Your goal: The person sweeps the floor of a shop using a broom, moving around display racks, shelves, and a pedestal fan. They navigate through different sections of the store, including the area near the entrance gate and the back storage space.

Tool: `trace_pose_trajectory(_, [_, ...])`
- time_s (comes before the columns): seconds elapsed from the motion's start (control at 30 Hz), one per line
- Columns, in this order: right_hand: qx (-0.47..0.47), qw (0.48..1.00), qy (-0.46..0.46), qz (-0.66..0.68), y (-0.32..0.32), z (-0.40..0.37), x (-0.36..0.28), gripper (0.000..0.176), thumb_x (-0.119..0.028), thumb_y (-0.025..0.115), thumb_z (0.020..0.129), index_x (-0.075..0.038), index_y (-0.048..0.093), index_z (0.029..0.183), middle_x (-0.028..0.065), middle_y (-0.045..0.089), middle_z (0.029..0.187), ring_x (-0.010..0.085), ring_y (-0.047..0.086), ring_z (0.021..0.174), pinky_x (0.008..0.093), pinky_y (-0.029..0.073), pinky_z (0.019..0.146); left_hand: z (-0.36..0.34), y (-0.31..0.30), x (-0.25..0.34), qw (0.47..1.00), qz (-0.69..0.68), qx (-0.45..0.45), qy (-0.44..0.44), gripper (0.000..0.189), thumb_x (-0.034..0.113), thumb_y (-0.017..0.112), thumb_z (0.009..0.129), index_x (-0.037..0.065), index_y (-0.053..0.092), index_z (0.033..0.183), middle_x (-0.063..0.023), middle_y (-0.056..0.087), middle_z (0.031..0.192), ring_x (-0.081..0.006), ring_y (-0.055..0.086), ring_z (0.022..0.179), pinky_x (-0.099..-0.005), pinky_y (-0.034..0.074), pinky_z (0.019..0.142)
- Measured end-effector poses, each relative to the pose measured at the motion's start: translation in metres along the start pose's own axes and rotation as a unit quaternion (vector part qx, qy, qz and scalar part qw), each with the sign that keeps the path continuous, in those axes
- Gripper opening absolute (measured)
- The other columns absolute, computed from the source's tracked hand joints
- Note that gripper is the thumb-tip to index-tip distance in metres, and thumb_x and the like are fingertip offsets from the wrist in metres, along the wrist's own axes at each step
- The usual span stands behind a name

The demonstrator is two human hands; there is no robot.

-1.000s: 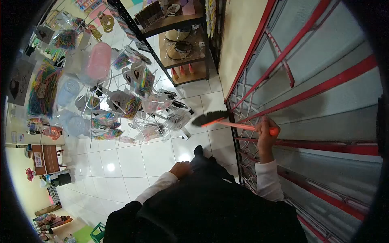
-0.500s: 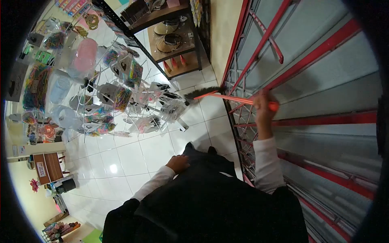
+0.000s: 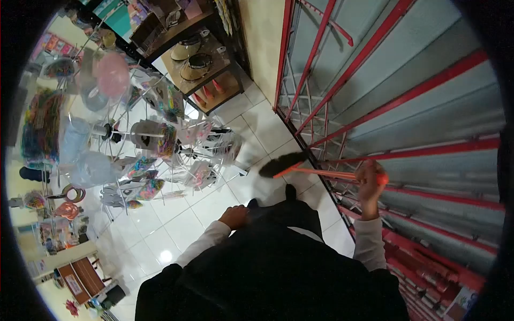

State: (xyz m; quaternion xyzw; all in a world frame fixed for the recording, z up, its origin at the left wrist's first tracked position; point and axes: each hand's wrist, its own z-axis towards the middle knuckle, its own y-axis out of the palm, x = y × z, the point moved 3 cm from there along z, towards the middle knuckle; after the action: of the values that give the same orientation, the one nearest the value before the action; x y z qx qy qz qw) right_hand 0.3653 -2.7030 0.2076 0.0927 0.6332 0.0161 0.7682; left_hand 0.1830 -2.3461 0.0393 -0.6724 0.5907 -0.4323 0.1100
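Note:
My right hand (image 3: 369,182) is wrapped round the orange handle of a broom (image 3: 332,173), near its end. The handle runs leftward to dark bristles (image 3: 282,163), which lie on the white tiled floor (image 3: 257,136) beside the foot of the red metal gate, just beyond my feet. My left hand (image 3: 234,216) rests against the dark clothing at my front, fingers curled; whether it grips any cloth is not clear.
A wire rack (image 3: 155,134) hung with bagged small goods stands on the left. A shelf (image 3: 217,69) with hats is ahead. The red folding gate (image 3: 407,96) runs along the right. A brown wooden table (image 3: 83,278) is at lower left.
The broom head has come nearer to my feet along the gate. My right hand appears farther right and lower, still round the handle. The view has turned, so rack and shelf sit differently.

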Motion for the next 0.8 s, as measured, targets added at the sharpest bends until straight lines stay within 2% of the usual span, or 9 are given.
trace_pose_trajectory(0.23, [0.141, 0.988, -0.034, 0.043, 0.048, -0.036, -0.068, 0.028, -0.008, 0.056, 0.086, -0.011, 0.038, 0.065, -0.0038, 0.032, 0.051, 0.0068, 0.03, 0.041, 0.0242, 0.025, 0.041, -0.05, 0.006, -0.063, 0.998, 0.033, -0.042, -0.018, 0.037, 0.033, 0.059, 0.084, 0.008, 0.057, 0.111, -0.0104, 0.062, 0.1, -0.0294, 0.059, 0.095, -0.0432, 0.047, 0.081])
trace_pose_trajectory(0.33, [0.126, 0.988, -0.057, 0.068, 0.059, -0.043, -0.089, 0.027, -0.008, 0.056, 0.086, -0.01, 0.038, 0.066, -0.0043, 0.03, 0.052, 0.0068, 0.031, 0.043, 0.0244, 0.025, 0.042, -0.058, 0.012, -0.075, 0.998, 0.037, -0.047, -0.008, 0.038, 0.033, 0.059, 0.084, 0.008, 0.057, 0.111, -0.0098, 0.062, 0.1, -0.0292, 0.059, 0.095, -0.043, 0.047, 0.082])
trace_pose_trajectory(0.43, [0.103, 0.981, -0.081, 0.144, 0.072, -0.056, -0.07, 0.024, -0.008, 0.055, 0.087, -0.008, 0.042, 0.067, -0.0042, 0.032, 0.053, 0.0075, 0.033, 0.044, 0.0247, 0.026, 0.042, -0.064, 0.02, -0.073, 0.996, 0.058, -0.07, 0.006, 0.037, 0.033, 0.058, 0.084, 0.008, 0.057, 0.111, -0.0101, 0.062, 0.104, -0.029, 0.059, 0.097, -0.043, 0.046, 0.083])
trace_pose_trajectory(0.5, [0.105, 0.984, -0.074, 0.123, 0.087, -0.072, -0.04, 0.028, -0.012, 0.055, 0.089, -0.011, 0.041, 0.064, -0.0031, 0.033, 0.053, 0.0069, 0.033, 0.046, 0.0246, 0.024, 0.044, -0.068, 0.034, -0.07, 0.993, 0.074, -0.091, 0.02, 0.037, 0.033, 0.058, 0.084, 0.008, 0.057, 0.111, -0.0108, 0.061, 0.106, -0.0292, 0.058, 0.099, -0.0433, 0.045, 0.084])
trace_pose_trajectory(0.57, [0.098, 0.995, 0.0, -0.013, 0.088, -0.091, -0.011, 0.029, -0.012, 0.054, 0.089, -0.009, 0.042, 0.063, -0.002, 0.037, 0.053, 0.007, 0.035, 0.048, 0.0246, 0.026, 0.045, -0.067, 0.045, -0.072, 0.991, 0.081, -0.102, 0.026, 0.037, 0.032, 0.058, 0.084, 0.008, 0.058, 0.111, -0.0119, 0.06, 0.108, -0.0297, 0.058, 0.1, -0.0436, 0.045, 0.085])
trace_pose_trajectory(0.63, [0.03, 0.999, -0.024, -0.009, 0.079, -0.118, 0.018, 0.023, -0.004, 0.052, 0.087, -0.002, 0.047, 0.065, -0.0016, 0.042, 0.058, 0.0069, 0.037, 0.049, 0.0238, 0.028, 0.047, -0.073, 0.047, -0.064, 0.99, 0.092, -0.105, 0.026, 0.038, 0.032, 0.059, 0.083, 0.007, 0.057, 0.111, -0.013, 0.059, 0.11, -0.0305, 0.057, 0.101, -0.0439, 0.045, 0.086])
trace_pose_trajectory(0.67, [0.037, 0.999, -0.003, -0.034, 0.07, -0.136, 0.015, 0.026, -0.005, 0.052, 0.088, -0.002, 0.045, 0.062, -0.0015, 0.041, 0.056, 0.0072, 0.036, 0.048, 0.0246, 0.028, 0.046, -0.074, 0.051, -0.064, 0.989, 0.103, -0.105, 0.031, 0.038, 0.032, 0.059, 0.083, 0.007, 0.058, 0.111, -0.0133, 0.059, 0.109, -0.0308, 0.057, 0.1, -0.0441, 0.045, 0.086])
trace_pose_trajectory(0.77, [0.075, 0.996, -0.047, -0.003, 0.035, -0.185, -0.011, 0.031, -0.005, 0.051, 0.088, -0.003, 0.041, 0.059, -0.0009, 0.039, 0.053, 0.0076, 0.036, 0.048, 0.0252, 0.027, 0.045, -0.08, 0.064, -0.057, 0.985, 0.115, -0.122, 0.038, 0.038, 0.032, 0.058, 0.083, 0.007, 0.057, 0.111, -0.0141, 0.06, 0.108, -0.0318, 0.058, 0.099, -0.0446, 0.045, 0.085])
trace_pose_trajectory(0.8, [0.077, 0.997, -0.008, -0.021, 0.024, -0.202, -0.025, 0.032, -0.006, 0.051, 0.088, -0.003, 0.041, 0.058, -0.0003, 0.039, 0.053, 0.0079, 0.035, 0.047, 0.0252, 0.027, 0.045, -0.084, 0.069, -0.055, 0.983, 0.118, -0.132, 0.04, 0.038, 0.032, 0.058, 0.083, 0.007, 0.057, 0.111, -0.0143, 0.06, 0.107, -0.0322, 0.058, 0.099, -0.0449, 0.045, 0.085])
